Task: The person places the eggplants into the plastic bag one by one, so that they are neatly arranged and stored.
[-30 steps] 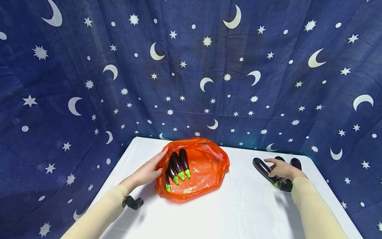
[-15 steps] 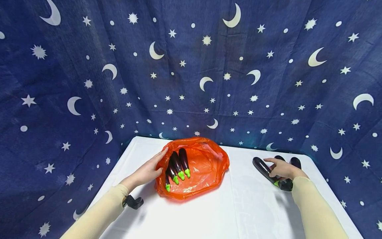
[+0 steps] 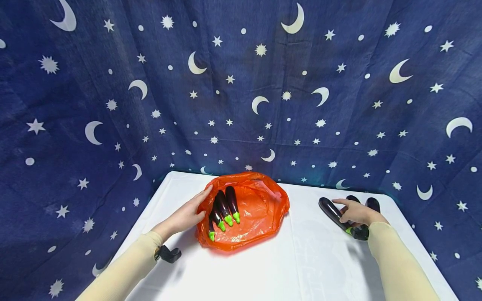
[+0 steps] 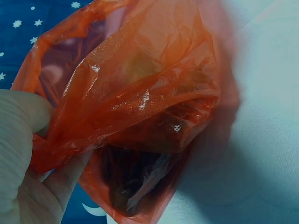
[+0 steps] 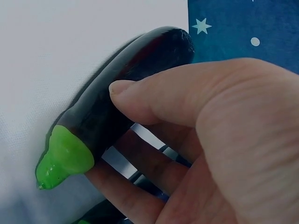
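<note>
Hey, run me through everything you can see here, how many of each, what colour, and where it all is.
Plastic bag: one, orange-red, open on the table between the two hands
Eggplants in the bag: four visible, dark purple with green caps, along its left side
Held eggplant: one, dark purple, green cap, in the right hand
Other eggplants: two visible, dark, partly hidden behind the right hand
Table: one, white, under everything
Patterned cloth: dark blue with pale moons and stars, around the table; number of sheets unclear
Sleeves: two, cream, one per arm
Left hand: one, pinching the bag's left rim
Right hand: one, fingers and thumb around the held eggplant
</note>
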Tool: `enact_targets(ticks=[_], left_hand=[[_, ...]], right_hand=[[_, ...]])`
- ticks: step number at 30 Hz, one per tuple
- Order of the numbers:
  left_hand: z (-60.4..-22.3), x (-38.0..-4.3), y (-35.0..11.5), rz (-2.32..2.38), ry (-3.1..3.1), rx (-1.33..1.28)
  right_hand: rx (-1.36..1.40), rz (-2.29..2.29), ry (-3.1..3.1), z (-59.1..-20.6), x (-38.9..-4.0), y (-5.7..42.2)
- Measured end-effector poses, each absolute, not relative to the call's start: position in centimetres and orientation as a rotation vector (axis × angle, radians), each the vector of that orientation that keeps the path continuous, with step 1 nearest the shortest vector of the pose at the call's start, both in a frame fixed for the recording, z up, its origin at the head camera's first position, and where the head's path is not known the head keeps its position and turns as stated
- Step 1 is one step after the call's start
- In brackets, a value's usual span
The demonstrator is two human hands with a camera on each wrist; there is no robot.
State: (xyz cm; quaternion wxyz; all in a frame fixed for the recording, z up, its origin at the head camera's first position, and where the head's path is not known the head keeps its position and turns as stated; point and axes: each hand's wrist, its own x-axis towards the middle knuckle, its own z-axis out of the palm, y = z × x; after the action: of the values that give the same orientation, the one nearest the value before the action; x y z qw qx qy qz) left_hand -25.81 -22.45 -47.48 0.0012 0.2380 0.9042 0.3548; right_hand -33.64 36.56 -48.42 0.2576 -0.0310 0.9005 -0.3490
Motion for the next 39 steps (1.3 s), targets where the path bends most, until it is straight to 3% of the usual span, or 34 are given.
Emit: enact_targets(ticks=[22,39], left_hand=[[-47.3,-25.7,-22.3,1.119,2.842,0.754],[-47.3,-25.7,-22.3,1.117,2.852,0.775]], right_hand=[[-0.086,-1.025,2.456,-48.3,-32.8,36.2],[-0.359,-1.219,2.469,-44.7,-31.4,33.5]])
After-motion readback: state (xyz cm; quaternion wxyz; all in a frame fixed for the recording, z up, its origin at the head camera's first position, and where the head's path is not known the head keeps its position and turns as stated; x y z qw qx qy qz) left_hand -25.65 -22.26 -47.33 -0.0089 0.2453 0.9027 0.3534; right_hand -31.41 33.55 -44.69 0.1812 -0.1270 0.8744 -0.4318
